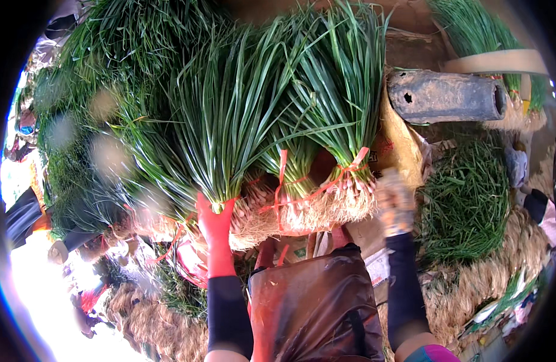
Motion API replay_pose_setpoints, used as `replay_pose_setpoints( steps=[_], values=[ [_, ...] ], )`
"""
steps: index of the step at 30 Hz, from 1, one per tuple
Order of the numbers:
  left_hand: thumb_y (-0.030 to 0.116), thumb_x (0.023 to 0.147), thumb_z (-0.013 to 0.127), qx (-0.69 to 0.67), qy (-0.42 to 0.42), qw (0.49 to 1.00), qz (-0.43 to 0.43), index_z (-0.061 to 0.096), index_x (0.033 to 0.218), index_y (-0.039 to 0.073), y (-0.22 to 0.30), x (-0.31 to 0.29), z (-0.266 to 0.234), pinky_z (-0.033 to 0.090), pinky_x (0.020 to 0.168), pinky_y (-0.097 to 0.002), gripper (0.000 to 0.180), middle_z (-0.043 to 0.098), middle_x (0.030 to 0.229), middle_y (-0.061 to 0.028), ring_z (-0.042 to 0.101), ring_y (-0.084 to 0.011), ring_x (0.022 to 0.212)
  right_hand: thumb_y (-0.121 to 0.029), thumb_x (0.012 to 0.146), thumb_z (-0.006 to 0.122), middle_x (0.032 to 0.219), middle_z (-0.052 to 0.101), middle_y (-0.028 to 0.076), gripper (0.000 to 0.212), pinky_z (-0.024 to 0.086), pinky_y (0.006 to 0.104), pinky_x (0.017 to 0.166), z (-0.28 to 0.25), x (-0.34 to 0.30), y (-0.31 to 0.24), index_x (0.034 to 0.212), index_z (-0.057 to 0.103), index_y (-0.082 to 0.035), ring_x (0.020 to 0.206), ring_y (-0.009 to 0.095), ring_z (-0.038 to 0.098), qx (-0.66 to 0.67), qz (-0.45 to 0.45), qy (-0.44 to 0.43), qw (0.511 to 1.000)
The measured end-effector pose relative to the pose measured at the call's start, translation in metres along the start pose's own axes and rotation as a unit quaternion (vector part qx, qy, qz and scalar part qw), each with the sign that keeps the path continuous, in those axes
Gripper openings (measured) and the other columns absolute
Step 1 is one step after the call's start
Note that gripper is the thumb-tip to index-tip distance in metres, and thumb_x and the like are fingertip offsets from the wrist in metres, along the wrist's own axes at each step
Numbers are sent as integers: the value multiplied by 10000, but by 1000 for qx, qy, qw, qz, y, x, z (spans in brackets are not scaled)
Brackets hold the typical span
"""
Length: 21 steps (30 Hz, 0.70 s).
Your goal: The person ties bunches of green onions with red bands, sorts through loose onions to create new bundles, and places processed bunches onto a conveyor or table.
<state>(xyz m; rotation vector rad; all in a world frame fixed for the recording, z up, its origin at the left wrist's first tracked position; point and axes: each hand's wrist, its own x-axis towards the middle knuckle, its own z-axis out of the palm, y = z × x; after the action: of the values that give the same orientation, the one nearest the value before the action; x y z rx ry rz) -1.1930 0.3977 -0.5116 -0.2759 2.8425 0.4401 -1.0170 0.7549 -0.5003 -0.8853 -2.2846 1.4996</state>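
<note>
My left hand [216,224], in a red rubber glove, is closed around the base of a bunch of spring onions [221,133], just above the pale bulbs and stringy roots. The long leaves fan away from me. Beside it, to the right, another bunch [341,90] is bound with red tape [350,166], and a smaller bunch [296,175] sits between them, also tied. My right hand [396,202], in a mottled glove, hovers just right of the bound roots. Motion smears its fingers, so whether it holds anything is unclear.
More greens [127,60] are heaped at the left and back. A dark, dirty tube [447,96] lies at right, above a pile of cut greens [465,199] and heaped roots [471,289]. A brown apron or cover [317,308] spreads over my lap.
</note>
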Motion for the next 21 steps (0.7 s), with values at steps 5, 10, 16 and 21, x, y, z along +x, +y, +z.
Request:
replay_pose_setpoints(
  steps=[5, 10, 16, 21],
  values=[
    [158, 658, 756, -184, -347, 916, -78, 514, 1080, -46, -52, 38, 15, 491, 743, -328, 527, 621, 980, -138, 612, -220, 832, -399, 808, 603, 1177, 543, 176, 595, 434, 286, 872, 184, -47, -27, 1224, 458, 1, 1048, 214, 551, 160, 319, -427, 831],
    [111, 669, 682, -247, -264, 932, 32, 485, 1097, -62, -100, 45, 26, 474, 626, -275, 501, 595, 867, -101, 574, -151, 742, -707, 610, 593, 1179, 514, 227, 1120, 424, 353, 891, 278, -42, -78, 1376, 168, -10, 1052, 323, 528, -28, 273, -367, 889],
    [143, 707, 634, -400, -242, 884, -7, 418, 1203, -18, 40, -51, -54, 435, 754, -271, 564, 557, 918, -55, 531, -164, 826, -705, 680, 523, 1104, 551, 237, 1026, 433, 367, 877, 182, -42, -130, 1361, 198, -10, 1006, 300, 556, -95, 132, -219, 962],
    [93, 695, 645, -334, -273, 901, -45, 427, 1140, -63, 179, -122, -47, 431, 840, -295, 520, 533, 1095, -162, 513, -212, 999, -690, 710, 499, 1090, 561, 231, 954, 431, 369, 874, 43, -2, -117, 1337, 265, -10, 1005, 300, 557, -40, 180, -146, 972]
  ],
)
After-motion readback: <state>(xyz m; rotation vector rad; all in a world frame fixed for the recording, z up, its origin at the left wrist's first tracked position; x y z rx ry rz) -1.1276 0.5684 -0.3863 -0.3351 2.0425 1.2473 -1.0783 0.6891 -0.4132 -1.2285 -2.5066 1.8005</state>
